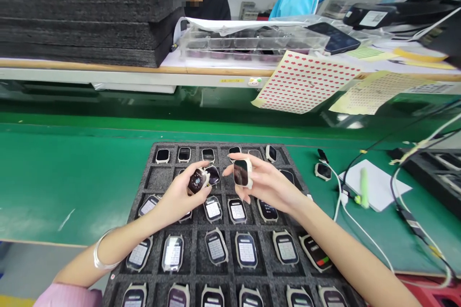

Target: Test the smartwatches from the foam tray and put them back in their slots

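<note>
My left hand (182,195) is closed around a smartwatch body (198,181) with a dark lit screen, held above a black foam tray (154,180). My right hand (264,183) pinches another watch body (242,173) with a dark screen and pale casing, upright between thumb and fingers. Both hands hover over the tray's middle rows. The tray holds several watch bodies in square pockets; a near one (246,249) shows a lit white screen. A silver bangle (100,254) is on my left wrist.
The tray lies on a green belt (72,172). A loose watch body (323,171) on a white cable, white paper (378,184) and black cables lie right. A red-dot sticker sheet (306,81), clear trays (248,38) and stacked black foam (82,9) sit on the far bench, with two people behind.
</note>
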The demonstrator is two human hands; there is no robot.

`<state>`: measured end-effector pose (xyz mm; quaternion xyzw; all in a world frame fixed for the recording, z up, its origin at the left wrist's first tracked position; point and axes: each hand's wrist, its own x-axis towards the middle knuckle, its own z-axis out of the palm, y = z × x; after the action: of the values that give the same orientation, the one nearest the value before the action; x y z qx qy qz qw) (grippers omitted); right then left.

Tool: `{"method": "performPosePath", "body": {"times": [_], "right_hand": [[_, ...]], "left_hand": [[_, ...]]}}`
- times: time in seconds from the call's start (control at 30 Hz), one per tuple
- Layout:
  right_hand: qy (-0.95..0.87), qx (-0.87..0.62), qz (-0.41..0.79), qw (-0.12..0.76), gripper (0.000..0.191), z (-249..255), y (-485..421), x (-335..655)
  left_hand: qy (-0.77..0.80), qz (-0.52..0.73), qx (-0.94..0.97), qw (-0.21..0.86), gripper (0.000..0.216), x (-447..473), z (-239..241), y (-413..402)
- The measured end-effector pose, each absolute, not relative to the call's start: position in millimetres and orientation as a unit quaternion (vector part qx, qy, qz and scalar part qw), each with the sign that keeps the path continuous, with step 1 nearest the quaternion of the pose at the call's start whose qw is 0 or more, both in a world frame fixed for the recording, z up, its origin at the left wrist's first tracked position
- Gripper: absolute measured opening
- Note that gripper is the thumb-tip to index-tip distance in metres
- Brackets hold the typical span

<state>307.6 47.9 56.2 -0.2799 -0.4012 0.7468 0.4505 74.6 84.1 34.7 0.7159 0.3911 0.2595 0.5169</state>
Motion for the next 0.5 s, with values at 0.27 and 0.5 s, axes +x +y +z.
{"method": "performPosePath", "body": {"times": [0.27,0.5], "right_hand": [[-0.396,-0.288,0.764,0.421,0.050,54.4,48.6,304.2],[-0.403,-0.282,0.766,0.414,0.051,49.9,49.9,300.6]], "left_hand": [[0.384,0.278,0.723,0.502,0.049,76.2,33.0,84.9],[0.384,0.277,0.719,0.509,0.048,76.7,34.7,83.1]]}}
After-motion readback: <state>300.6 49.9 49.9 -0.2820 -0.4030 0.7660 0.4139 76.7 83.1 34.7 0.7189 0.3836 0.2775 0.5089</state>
